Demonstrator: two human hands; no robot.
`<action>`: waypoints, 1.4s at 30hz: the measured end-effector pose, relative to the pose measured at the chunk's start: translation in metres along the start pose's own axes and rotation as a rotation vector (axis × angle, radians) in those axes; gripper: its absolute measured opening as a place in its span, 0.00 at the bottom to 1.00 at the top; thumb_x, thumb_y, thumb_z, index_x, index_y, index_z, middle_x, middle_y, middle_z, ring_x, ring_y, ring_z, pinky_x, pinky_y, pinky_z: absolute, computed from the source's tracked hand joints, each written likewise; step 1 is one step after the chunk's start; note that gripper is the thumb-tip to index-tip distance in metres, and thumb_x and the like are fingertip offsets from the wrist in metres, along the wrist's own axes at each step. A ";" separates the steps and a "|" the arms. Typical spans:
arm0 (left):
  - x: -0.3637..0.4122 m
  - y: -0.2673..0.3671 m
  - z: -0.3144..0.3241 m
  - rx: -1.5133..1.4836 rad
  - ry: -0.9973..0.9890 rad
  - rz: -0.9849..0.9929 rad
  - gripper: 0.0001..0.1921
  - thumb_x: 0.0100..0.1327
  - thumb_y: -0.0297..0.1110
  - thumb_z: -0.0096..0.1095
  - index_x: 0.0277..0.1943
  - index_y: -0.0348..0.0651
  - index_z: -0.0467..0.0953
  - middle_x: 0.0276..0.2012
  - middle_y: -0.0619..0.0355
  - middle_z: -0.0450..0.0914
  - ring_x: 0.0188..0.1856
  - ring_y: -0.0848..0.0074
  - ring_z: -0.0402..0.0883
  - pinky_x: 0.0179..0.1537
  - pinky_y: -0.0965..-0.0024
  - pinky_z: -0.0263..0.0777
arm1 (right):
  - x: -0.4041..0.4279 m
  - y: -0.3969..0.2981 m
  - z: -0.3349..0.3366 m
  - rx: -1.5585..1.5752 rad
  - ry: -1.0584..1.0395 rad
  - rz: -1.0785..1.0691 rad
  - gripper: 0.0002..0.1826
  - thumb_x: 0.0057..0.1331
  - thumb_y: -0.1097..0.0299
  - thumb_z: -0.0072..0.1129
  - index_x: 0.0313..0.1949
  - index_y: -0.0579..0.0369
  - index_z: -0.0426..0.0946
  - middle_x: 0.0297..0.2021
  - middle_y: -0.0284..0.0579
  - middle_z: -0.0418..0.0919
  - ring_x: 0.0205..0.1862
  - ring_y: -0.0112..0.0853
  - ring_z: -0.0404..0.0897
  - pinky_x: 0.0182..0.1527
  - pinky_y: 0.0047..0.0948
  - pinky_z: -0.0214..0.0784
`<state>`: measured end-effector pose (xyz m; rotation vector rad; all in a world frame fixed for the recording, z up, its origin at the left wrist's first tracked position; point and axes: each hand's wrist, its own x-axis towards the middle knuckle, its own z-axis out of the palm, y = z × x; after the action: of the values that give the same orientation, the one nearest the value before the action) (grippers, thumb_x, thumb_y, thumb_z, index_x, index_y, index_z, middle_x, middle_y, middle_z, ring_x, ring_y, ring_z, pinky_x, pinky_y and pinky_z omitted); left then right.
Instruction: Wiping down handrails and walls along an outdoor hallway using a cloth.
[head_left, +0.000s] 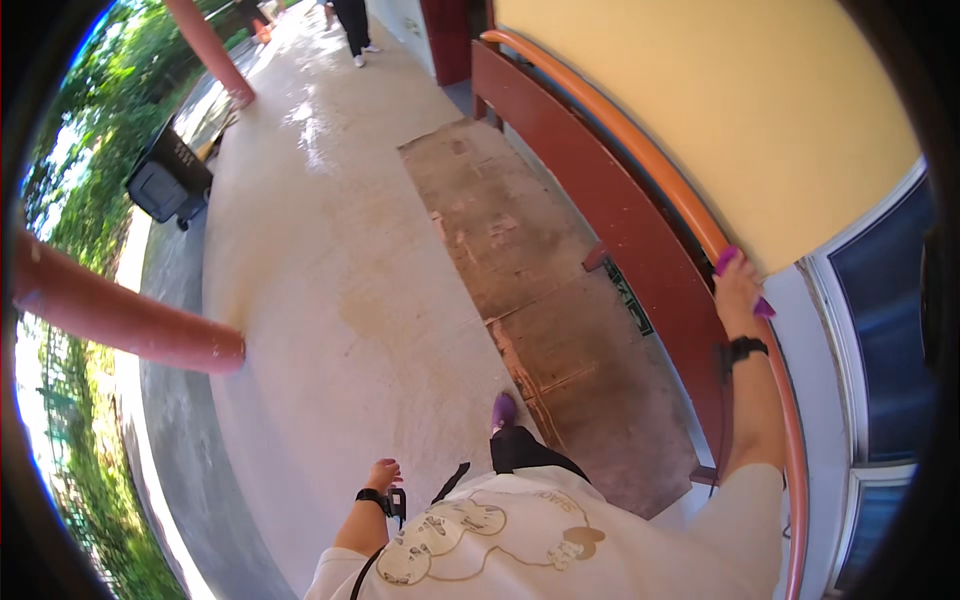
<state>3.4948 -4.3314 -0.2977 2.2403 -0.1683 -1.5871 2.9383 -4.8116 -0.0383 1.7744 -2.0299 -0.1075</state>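
Note:
My right hand presses a purple cloth onto an orange handrail that runs along the wall. Parts of the cloth show on both sides of the hand, and the palm side is hidden. Below the rail stands a long dark red bench. My left hand hangs low beside my body with its fingers partly curled. Nothing shows in it, and a device is strapped at that wrist. One purple shoe of mine is on the floor.
Brown floor panels lie along the bench. Reddish columns and a dark wheeled bin stand at left. Farther down the walkway, which has shiny patches, a person in dark trousers is partly visible. A window is at right.

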 end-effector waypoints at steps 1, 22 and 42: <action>0.000 0.028 -0.003 0.014 0.017 -0.005 0.21 0.55 0.35 0.50 0.52 0.38 0.67 0.34 0.51 0.76 0.30 0.68 0.79 0.31 0.63 0.70 | 0.017 -0.016 -0.003 -0.014 -0.037 0.019 0.37 0.56 0.53 0.56 0.59 0.56 0.53 0.47 0.54 0.63 0.48 0.52 0.66 0.40 0.57 0.62; 0.195 0.276 -0.084 0.167 -0.253 0.033 0.06 0.60 0.30 0.48 0.38 0.39 0.68 0.30 0.51 0.72 0.31 0.62 0.77 0.34 0.52 0.75 | 0.166 -0.185 -0.044 0.046 0.131 -0.032 0.36 0.50 0.51 0.60 0.56 0.54 0.60 0.38 0.46 0.67 0.38 0.41 0.69 0.34 0.45 0.62; 0.252 0.472 -0.163 0.403 -0.188 0.011 0.18 0.57 0.28 0.49 0.52 0.36 0.66 0.36 0.49 0.75 0.33 0.66 0.79 0.30 0.63 0.76 | 0.245 -0.361 -0.005 0.421 0.142 -0.051 0.28 0.56 0.71 0.43 0.59 0.53 0.57 0.59 0.48 0.58 0.58 0.39 0.60 0.57 0.44 0.53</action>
<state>3.7931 -4.8044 -0.2955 2.3626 -0.5998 -1.8939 3.2542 -5.1081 -0.0893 2.0112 -2.0100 0.4491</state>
